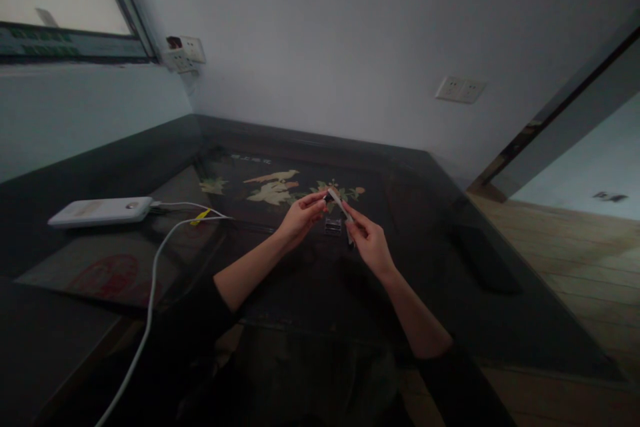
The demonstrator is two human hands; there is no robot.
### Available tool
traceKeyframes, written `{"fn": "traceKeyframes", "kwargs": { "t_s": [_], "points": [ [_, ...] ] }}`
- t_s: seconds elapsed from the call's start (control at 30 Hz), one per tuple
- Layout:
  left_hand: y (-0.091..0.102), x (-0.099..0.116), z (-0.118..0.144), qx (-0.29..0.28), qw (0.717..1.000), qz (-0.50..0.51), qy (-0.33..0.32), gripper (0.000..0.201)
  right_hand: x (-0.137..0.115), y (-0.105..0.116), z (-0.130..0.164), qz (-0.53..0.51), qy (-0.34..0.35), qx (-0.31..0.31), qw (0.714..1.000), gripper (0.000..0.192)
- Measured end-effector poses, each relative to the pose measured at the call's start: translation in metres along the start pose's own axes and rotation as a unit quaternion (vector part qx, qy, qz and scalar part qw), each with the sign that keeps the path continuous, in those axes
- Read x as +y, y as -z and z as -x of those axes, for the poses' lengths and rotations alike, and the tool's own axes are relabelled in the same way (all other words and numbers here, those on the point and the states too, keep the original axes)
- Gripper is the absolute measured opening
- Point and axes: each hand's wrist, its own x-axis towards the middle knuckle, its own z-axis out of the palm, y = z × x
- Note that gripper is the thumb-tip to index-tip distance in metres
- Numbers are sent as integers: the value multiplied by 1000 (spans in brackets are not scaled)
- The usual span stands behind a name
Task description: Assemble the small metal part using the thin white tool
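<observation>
While both forearms converge, left hand and right hand pinch a strip.

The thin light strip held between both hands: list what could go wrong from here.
1. The thin light strip is pinched only by fingertips of the left hand and right hand; it might slip or bend.
2. Small metal pieces lie right below on the dark table; a dropped part could be hard to spot in this dim light.
</observation>
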Motion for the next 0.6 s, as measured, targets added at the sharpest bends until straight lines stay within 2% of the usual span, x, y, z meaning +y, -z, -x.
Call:
{"fn": "traceKeyframes", "kwargs": {
  "t_s": [0.1,0.43,0.6],
  "points": [
    [0,0,-1,-1,1000,1,0,44,-2,0,0,-4,-1,-3,1000,43],
    [-1,3,1,-3,1000,14,-15,41,-11,-4,5,-46,-42,-66,996,45],
    [-1,2,0,-2,1000,17,-23,42,-10,-6,5,-66,-48,-67,994,47]
  ]
}}
